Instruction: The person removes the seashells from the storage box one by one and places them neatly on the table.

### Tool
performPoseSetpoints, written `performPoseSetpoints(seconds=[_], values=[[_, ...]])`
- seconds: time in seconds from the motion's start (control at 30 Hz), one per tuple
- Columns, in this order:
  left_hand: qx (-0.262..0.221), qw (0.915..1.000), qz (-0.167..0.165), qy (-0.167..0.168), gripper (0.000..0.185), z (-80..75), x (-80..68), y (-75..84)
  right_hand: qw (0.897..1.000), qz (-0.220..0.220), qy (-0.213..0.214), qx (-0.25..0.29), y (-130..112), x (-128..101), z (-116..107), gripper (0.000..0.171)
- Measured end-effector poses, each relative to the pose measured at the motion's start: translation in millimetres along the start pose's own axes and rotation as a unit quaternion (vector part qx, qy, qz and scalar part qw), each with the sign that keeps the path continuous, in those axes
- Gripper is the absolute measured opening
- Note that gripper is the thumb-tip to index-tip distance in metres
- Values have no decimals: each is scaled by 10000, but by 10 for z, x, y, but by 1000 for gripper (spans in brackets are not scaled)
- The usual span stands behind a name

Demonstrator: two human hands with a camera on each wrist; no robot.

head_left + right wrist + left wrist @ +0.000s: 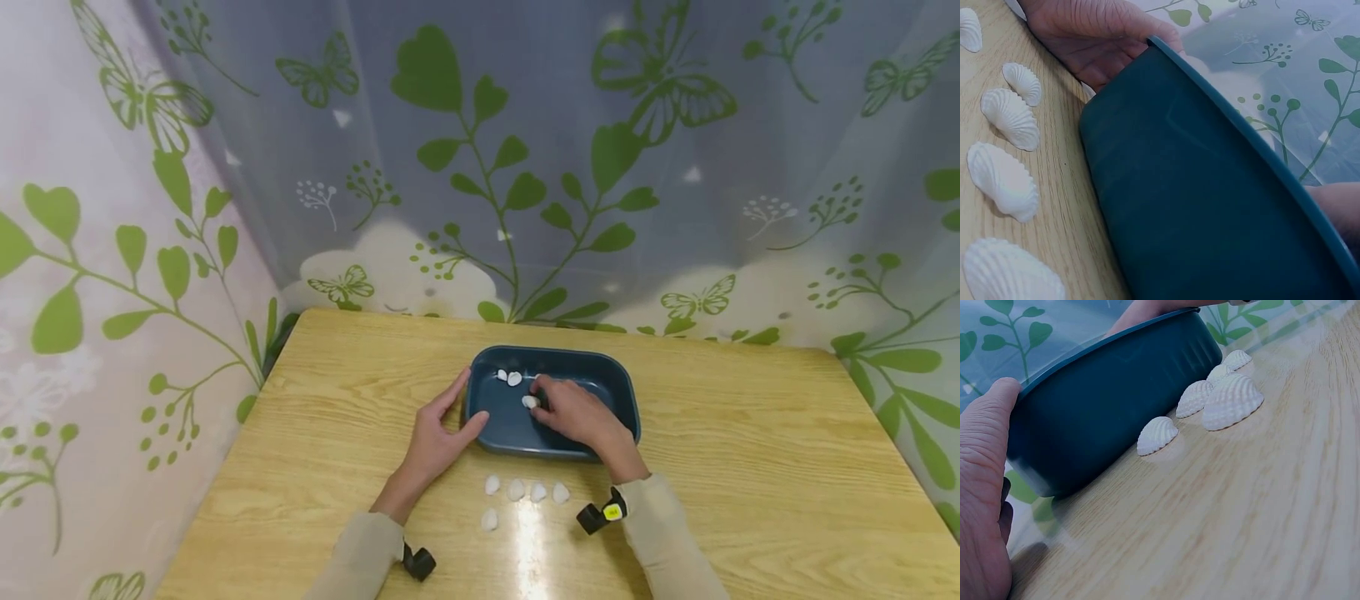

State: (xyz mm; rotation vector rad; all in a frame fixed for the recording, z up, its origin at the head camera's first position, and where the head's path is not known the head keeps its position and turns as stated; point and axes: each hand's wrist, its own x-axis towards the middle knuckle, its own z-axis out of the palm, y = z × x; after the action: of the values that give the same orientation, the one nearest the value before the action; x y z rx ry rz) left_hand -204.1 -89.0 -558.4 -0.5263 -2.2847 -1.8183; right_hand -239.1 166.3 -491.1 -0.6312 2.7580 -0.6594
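A dark blue rectangular tray [517, 446] stands on the wooden table. My left hand [433, 442] rests at its left end, thumb and fingers spread and fairly straight against the side and rim. Inside the tray, the thumb and fingers of my right hand [577, 412] pinch a white seashell [530, 402] near the tray floor. Further back in the tray lie two more shells [514, 379], close together. In the left wrist view, ribbed white seashells [1232, 403] lie on the table alongside the tray's outer wall. The tray's wall hides the right fingers in both wrist views.
In front of the tray, several shells form a row [517, 489], with one single shell [490, 520] nearer to me. A patterned curtain [480, 208] hangs behind the table [750, 467]. Each wrist wears a small black camera [592, 518].
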Motion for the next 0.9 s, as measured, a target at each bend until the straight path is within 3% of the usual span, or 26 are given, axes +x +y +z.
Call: performPoseSetpoints(seconds=[0.23, 0.37, 0.53, 0.9], values=[[26, 9999, -122, 77, 68, 9, -6, 65, 9994, -329, 79, -6, 14, 5, 18, 25], [18, 9999, -105, 58, 67, -13, -13, 241, 9989, -451, 20, 118, 29, 7, 23, 25], [44, 9999, -141, 7, 66, -49, -26, 440, 9995, -307, 1, 120, 51, -1, 18, 21], [11, 9999, -134, 0, 65, -56, -22, 441, 9994, -334, -53, 99, 30, -12, 1, 16]])
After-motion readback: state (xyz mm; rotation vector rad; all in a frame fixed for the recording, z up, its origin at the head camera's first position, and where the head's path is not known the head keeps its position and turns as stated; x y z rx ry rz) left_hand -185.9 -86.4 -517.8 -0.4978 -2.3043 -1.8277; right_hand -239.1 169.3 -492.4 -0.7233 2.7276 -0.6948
